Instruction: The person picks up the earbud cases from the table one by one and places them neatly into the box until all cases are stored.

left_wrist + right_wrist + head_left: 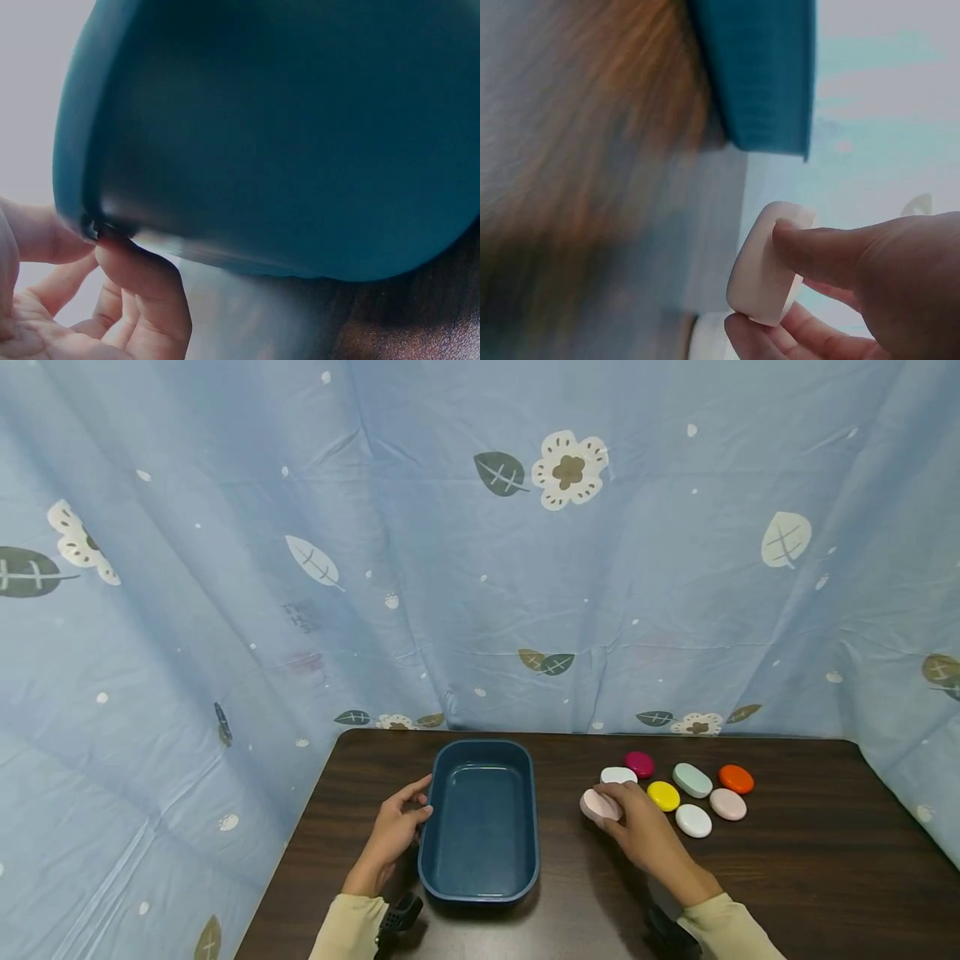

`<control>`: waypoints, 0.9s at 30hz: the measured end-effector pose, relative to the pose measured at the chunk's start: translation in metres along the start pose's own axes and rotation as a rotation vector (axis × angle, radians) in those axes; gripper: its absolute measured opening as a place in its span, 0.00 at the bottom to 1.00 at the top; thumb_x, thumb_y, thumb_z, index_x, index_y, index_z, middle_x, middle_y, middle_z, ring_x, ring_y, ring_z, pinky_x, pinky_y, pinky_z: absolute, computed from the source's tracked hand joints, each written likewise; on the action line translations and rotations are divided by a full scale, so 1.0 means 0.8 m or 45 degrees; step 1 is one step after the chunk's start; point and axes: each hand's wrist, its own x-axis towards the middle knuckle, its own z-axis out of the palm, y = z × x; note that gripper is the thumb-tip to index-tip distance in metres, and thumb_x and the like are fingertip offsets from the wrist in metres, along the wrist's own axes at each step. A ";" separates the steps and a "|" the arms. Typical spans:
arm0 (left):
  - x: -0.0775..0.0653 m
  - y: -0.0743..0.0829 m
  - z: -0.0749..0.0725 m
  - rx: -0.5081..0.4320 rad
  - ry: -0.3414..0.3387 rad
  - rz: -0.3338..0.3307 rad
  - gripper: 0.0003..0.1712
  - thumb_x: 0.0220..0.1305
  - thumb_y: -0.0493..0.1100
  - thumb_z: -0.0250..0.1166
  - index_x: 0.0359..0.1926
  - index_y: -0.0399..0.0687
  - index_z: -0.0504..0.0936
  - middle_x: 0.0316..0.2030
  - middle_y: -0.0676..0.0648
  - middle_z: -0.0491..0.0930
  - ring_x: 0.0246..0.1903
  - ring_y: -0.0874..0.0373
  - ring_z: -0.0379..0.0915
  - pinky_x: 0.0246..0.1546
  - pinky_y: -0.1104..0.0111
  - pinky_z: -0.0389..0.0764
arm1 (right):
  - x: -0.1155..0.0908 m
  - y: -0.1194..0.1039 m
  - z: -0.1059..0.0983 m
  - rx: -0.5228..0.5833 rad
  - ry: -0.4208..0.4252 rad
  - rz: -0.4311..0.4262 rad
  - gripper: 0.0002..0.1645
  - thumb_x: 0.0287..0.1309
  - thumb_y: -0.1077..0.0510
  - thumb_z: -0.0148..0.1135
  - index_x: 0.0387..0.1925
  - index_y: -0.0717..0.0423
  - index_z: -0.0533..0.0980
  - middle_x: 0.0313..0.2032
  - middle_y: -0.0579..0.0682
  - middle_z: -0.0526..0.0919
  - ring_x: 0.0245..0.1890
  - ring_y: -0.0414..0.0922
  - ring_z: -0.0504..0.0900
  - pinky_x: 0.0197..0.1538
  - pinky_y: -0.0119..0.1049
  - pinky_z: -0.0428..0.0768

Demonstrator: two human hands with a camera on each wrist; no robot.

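Observation:
My right hand holds a pale pink oval soap bar between thumb and fingers. In the right wrist view the soap is tilted, thumb on its face and fingers along its lower edge. With the left hand I pinch the left rim of a deep blue rectangular tub. The left wrist view shows the thumb and a finger at the tub's rim. A white soap bar lies just behind the held one, partly covered by it.
Right of the tub, more oval soaps lie close together: magenta, yellow, mint green, orange, light pink and white. The dark wooden table ends at a blue patterned curtain.

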 end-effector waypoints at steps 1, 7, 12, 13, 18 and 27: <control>0.000 0.000 0.000 -0.002 0.000 0.001 0.30 0.71 0.28 0.60 0.73 0.37 0.75 0.46 0.43 0.71 0.23 0.59 0.62 0.24 0.68 0.69 | 0.002 -0.003 -0.001 0.009 -0.006 0.005 0.25 0.56 0.67 0.78 0.56 0.65 0.82 0.47 0.59 0.83 0.46 0.52 0.82 0.55 0.56 0.81; 0.001 -0.001 -0.001 -0.022 -0.003 0.011 0.30 0.71 0.28 0.60 0.73 0.38 0.75 0.46 0.42 0.71 0.25 0.58 0.63 0.23 0.68 0.69 | 0.013 -0.019 -0.006 0.048 -0.033 0.026 0.26 0.57 0.68 0.77 0.58 0.67 0.81 0.50 0.61 0.84 0.48 0.53 0.83 0.53 0.53 0.83; 0.000 -0.003 0.000 -0.032 -0.009 0.002 0.30 0.70 0.28 0.60 0.73 0.38 0.75 0.46 0.42 0.71 0.26 0.57 0.63 0.23 0.68 0.69 | 0.023 -0.032 -0.007 0.103 -0.049 0.036 0.26 0.59 0.67 0.76 0.59 0.67 0.80 0.52 0.62 0.83 0.48 0.53 0.83 0.54 0.52 0.85; 0.000 -0.003 0.000 -0.031 -0.009 0.003 0.30 0.70 0.28 0.60 0.73 0.38 0.75 0.46 0.42 0.71 0.26 0.57 0.63 0.23 0.68 0.69 | 0.024 -0.035 -0.007 0.111 -0.050 0.036 0.26 0.59 0.67 0.76 0.59 0.67 0.80 0.51 0.62 0.83 0.48 0.53 0.82 0.54 0.53 0.85; 0.001 -0.003 0.001 -0.037 -0.011 -0.002 0.30 0.70 0.28 0.60 0.73 0.38 0.75 0.46 0.42 0.71 0.22 0.58 0.61 0.23 0.68 0.69 | 0.035 -0.045 -0.008 0.149 -0.050 0.017 0.25 0.60 0.67 0.76 0.59 0.65 0.80 0.49 0.60 0.83 0.45 0.51 0.81 0.54 0.53 0.84; -0.001 -0.004 0.000 -0.035 -0.008 0.001 0.30 0.71 0.29 0.60 0.73 0.38 0.75 0.46 0.42 0.71 0.21 0.58 0.60 0.24 0.67 0.69 | 0.050 -0.067 -0.007 0.283 -0.076 -0.065 0.24 0.61 0.68 0.74 0.58 0.67 0.80 0.49 0.60 0.83 0.44 0.51 0.83 0.51 0.53 0.85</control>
